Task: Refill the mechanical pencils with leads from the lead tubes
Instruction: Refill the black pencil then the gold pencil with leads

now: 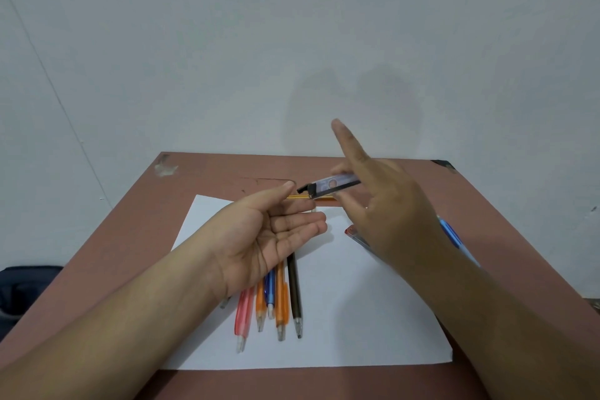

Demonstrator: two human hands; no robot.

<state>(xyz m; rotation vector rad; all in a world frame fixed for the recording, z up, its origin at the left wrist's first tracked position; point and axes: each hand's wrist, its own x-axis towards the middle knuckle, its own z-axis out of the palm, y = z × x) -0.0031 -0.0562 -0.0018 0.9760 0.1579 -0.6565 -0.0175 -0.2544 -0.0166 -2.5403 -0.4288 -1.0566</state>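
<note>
Reddish-brown surface [136, 237] fills the lower half of the frame, with a white sheet of paper [357, 318] on it and a plain pale wall behind. A fair bit is hidden here: the left hand [269, 237] covers the top ends of the row of mechanical pencils [276, 305] at lower centre, so only their tips and lower barrels show (pink, orange, blue, orange, black). A yellow pencil [319, 198] lies crosswise at the paper's top edge, mostly blocked by both hands. Under the right hand [386, 204] something red-tipped and clear [352, 234] pokes out, can't tell what it is. A blue pen or pencil [454, 237] sticks out on the right past the wrist, mostly covered.

The lead tube [331, 187] sits just above centre frame, off the surface, pinched by the right hand's thumb and fingers, index finger pointing straight up. Its black cap end points left, just beside the left hand's fingertips. The left hand is palm up, fingers relaxed and flat, holding nothing. I can't make out any leads, too small.

Dark blue bag-looking thing [26, 292] is at the lower left edge, cut off.
</note>
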